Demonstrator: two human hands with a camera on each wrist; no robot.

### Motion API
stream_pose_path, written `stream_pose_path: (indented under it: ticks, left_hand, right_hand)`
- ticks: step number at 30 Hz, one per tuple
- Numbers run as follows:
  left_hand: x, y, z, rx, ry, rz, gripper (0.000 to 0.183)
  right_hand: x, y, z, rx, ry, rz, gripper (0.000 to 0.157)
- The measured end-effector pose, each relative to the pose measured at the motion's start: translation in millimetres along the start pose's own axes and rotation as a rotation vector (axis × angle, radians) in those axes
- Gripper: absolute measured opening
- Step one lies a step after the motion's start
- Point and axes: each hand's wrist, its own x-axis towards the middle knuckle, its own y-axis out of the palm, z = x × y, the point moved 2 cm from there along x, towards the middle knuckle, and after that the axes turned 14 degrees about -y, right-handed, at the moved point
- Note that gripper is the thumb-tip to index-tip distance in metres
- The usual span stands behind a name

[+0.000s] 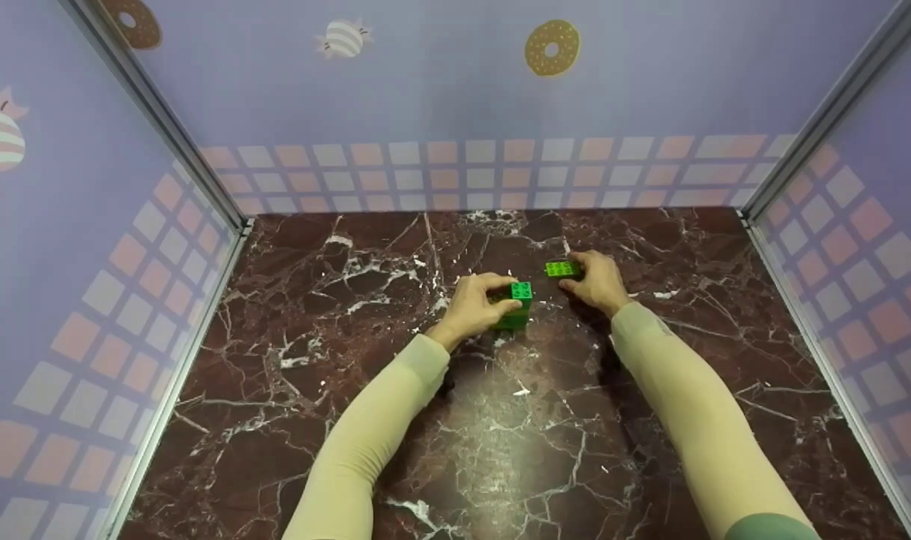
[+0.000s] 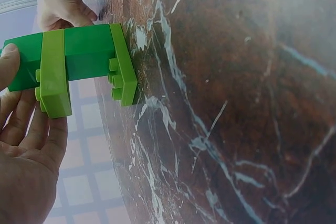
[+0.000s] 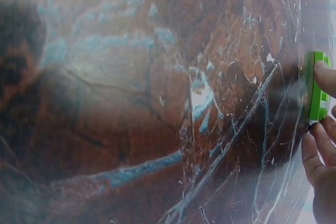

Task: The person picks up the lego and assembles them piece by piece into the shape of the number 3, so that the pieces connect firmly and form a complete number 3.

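Observation:
My left hand [image 1: 471, 306] grips the upper part of an upright stack of toy building bricks [image 1: 520, 291], thumb on one side and fingers on the other. In the left wrist view the stack alternates: a lime-green plate [image 2: 125, 69] on the tabletop, a dark green brick [image 2: 86, 51], another lime-green plate [image 2: 55, 77], then a dark green brick [image 2: 27, 59] on top. Just beyond and to the right, a loose lime-green brick [image 1: 558, 268] lies studs up. My right hand [image 1: 599, 281] pinches its right end; the right wrist view shows the thumb against this thin brick [image 3: 316, 93].
The dark red marbled tabletop [image 1: 313, 420] spreads around both hands. Lilac panels with printed sweets and pink and white squares stand at the back [image 1: 440, 97], left [image 1: 88, 225] and right [image 1: 860, 202]. Metal rails run along their edges.

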Motion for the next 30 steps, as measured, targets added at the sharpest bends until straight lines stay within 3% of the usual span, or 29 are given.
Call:
stream_pose_path:
  ticks: [2,12,24,30]
  left_hand:
    - [-0.2,-0.4,-0.5,-0.004,0.004,0.004,0.041]
    - [-0.5,-0.2,-1.0,0.005,0.017,-0.005,0.040]
    - [-1.4,0.4,-0.8,0.006,0.006,-0.002,0.041]
    - [-1.1,-0.3,0.1,0.000,0.013,-0.004,0.040]
  right_hand:
    - [0,-0.7,3,0.000,0.018,0.006,0.067]
    - [9,15.7,-23,-0.033,0.026,-0.007,0.062]
    - [5,12.6,-9,-0.039,0.014,-0.028,0.046]
    - [8,19.8,-20,-0.069,-0.004,-0.030,0.045]
